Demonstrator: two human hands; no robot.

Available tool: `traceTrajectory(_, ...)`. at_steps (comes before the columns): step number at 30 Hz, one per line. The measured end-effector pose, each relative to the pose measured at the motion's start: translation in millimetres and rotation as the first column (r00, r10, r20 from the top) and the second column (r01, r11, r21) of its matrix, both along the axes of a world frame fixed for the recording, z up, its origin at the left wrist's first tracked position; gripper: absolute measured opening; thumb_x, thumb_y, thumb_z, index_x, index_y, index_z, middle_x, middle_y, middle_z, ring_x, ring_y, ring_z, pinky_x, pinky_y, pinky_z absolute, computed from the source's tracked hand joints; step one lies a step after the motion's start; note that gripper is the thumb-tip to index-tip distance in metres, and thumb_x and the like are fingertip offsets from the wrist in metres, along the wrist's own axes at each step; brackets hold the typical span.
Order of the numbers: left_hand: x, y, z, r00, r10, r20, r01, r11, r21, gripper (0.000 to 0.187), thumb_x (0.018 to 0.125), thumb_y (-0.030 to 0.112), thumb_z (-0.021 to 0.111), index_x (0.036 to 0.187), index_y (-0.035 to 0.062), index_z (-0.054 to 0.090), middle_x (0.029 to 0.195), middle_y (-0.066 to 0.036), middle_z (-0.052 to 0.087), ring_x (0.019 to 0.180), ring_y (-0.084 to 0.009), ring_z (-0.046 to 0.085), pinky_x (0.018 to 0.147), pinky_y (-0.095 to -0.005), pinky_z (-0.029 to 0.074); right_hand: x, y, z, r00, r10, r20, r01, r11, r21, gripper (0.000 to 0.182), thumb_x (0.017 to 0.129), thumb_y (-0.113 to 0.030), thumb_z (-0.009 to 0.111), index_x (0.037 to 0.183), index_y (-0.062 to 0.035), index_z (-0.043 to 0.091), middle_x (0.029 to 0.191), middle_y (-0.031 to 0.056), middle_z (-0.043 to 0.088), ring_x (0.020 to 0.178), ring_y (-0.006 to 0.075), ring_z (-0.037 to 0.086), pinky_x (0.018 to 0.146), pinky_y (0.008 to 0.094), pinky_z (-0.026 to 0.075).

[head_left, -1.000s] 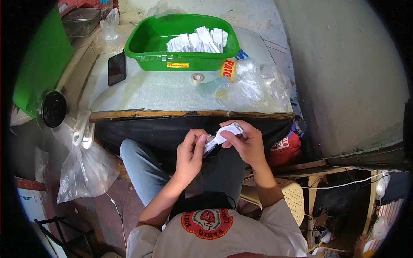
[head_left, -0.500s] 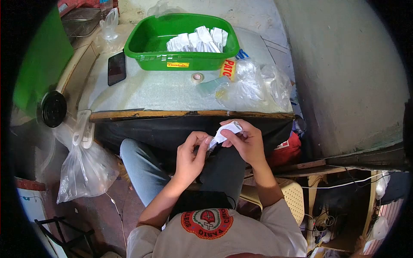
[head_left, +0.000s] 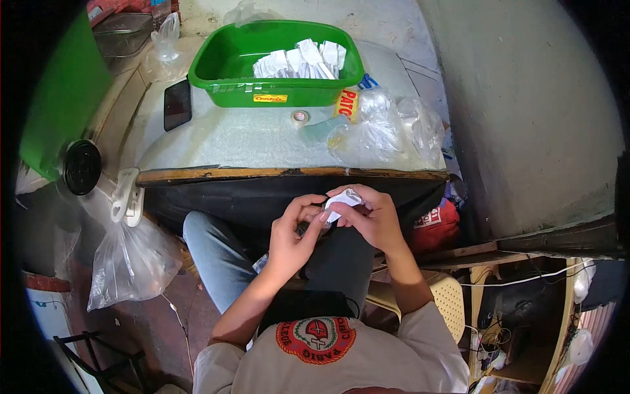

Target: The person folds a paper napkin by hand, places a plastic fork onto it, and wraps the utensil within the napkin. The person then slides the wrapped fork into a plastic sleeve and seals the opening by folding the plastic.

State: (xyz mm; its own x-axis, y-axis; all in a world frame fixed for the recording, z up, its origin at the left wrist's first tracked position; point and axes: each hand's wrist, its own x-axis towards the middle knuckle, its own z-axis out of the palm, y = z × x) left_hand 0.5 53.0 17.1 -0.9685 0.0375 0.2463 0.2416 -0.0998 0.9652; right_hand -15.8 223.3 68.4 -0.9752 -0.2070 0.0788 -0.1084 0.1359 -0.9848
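Observation:
A small white packet [head_left: 342,201], perhaps folded paper or plastic, is held between my two hands just in front of the table edge, above my lap. My right hand [head_left: 373,220] grips its right part, with the thumb across the front. The fingers of my left hand [head_left: 296,230] pinch its lower left end, where something clear or shiny partly shows. On the table, a green basin [head_left: 230,96] holds a pile of similar white packets [head_left: 303,61] toward its right side.
A phone [head_left: 177,105] lies left of the basin. A tape roll [head_left: 300,117] and clear plastic bags [head_left: 374,134] are in front of it. Another plastic bag [head_left: 134,262] hangs at the left table corner. A grey wall [head_left: 531,118] stands at right.
My left hand has come closer to my right, and its fingers have shifted up along the packet. The packet looks shorter and more covered by my fingers. The basin's contents look the same.

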Motion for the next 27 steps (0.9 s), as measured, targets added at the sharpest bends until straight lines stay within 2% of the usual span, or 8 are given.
traceTrajectory(2,-5,-5,-2,0.991,-0.131,0.004,0.131,0.991,-0.006,0.028,0.090,0.003,0.067,0.116,-0.0019,0.060,0.090,-0.010,0.073,0.082,-0.0096,0.068,0.077,-0.0259,0.052,-2,1,5,0.997,0.053,-0.050,-0.047,0.993,0.107,0.018,0.088,-0.008,0.071,0.105,-0.0011,0.071,0.085,0.0026,0.070,0.068,0.0052,0.060,0.061,0.0208,0.049)
traceTrajectory(6,-14,-14,-2,0.961,-0.266,0.070,0.266,0.964,0.018,0.031,0.091,0.003,0.066,0.120,-0.0029,0.059,0.089,-0.010,0.073,0.084,-0.0090,0.067,0.077,-0.0260,0.052,-12,7,-7,0.988,0.092,-0.123,-0.080,0.992,0.102,0.018,0.086,-0.009,0.073,0.103,-0.0026,0.072,0.086,0.0027,0.069,0.072,0.0060,0.059,0.063,0.0218,0.047)
traceTrajectory(11,-20,-20,9,0.896,-0.434,0.091,0.440,0.896,-0.056,0.030,0.094,0.005,0.062,0.122,-0.0046,0.058,0.091,-0.008,0.072,0.085,-0.0105,0.067,0.078,-0.0258,0.052,-20,7,-6,0.938,0.183,-0.295,-0.115,0.966,0.233,0.021,0.083,-0.010,0.076,0.103,-0.0061,0.074,0.087,0.0028,0.057,0.075,0.0098,0.053,0.065,0.0241,0.044)
traceTrajectory(14,-23,-22,17,0.874,-0.463,0.147,0.473,0.880,-0.046,0.028,0.097,0.006,0.059,0.123,-0.0045,0.057,0.093,-0.008,0.071,0.086,-0.0108,0.067,0.079,-0.0262,0.052,-29,10,-10,0.954,0.251,-0.166,-0.217,0.956,0.198,0.023,0.085,-0.007,0.075,0.108,-0.0041,0.074,0.099,0.0023,0.052,0.080,0.0080,0.052,0.069,0.0212,0.044)
traceTrajectory(18,-27,-20,2,0.855,-0.498,0.147,0.496,0.867,0.055,0.025,0.101,0.008,0.053,0.121,-0.0055,0.055,0.106,-0.009,0.067,0.097,-0.0137,0.065,0.085,-0.0276,0.053,-30,0,-7,0.955,0.277,-0.105,-0.268,0.959,0.092,0.028,0.084,-0.007,0.075,0.112,-0.0047,0.072,0.097,0.0009,0.053,0.082,0.0070,0.052,0.068,0.0201,0.044)
traceTrajectory(21,-23,-19,-1,0.875,-0.456,0.164,0.414,0.879,0.238,0.026,0.101,0.011,0.054,0.122,-0.0036,0.057,0.106,-0.008,0.068,0.094,-0.0142,0.066,0.083,-0.0290,0.053,-24,-4,-4,0.966,0.184,-0.181,-0.171,0.981,0.087,0.031,0.082,-0.005,0.077,0.113,-0.0046,0.071,0.097,0.0000,0.053,0.082,0.0063,0.052,0.067,0.0202,0.043)
traceTrajectory(23,-21,-21,-1,0.884,-0.445,0.143,0.361,0.844,0.396,0.025,0.102,0.014,0.052,0.120,-0.0039,0.057,0.111,-0.010,0.066,0.101,-0.0178,0.066,0.087,-0.0312,0.053,-14,-5,5,0.975,0.013,-0.222,0.014,0.993,0.120,0.027,0.080,-0.004,0.078,0.106,-0.0034,0.070,0.095,0.0005,0.056,0.078,0.0065,0.053,0.066,0.0212,0.044)
traceTrajectory(27,-13,-22,16,0.941,-0.301,0.154,0.216,0.886,0.410,0.026,0.103,0.016,0.049,0.117,-0.0043,0.057,0.116,-0.014,0.066,0.114,-0.0231,0.062,0.099,-0.0347,0.048,5,-10,-6,0.923,-0.100,-0.372,0.186,0.961,0.203,0.016,0.077,-0.002,0.079,0.089,-0.0028,0.067,0.087,0.0028,0.060,0.072,0.0089,0.057,0.065,0.0221,0.046)
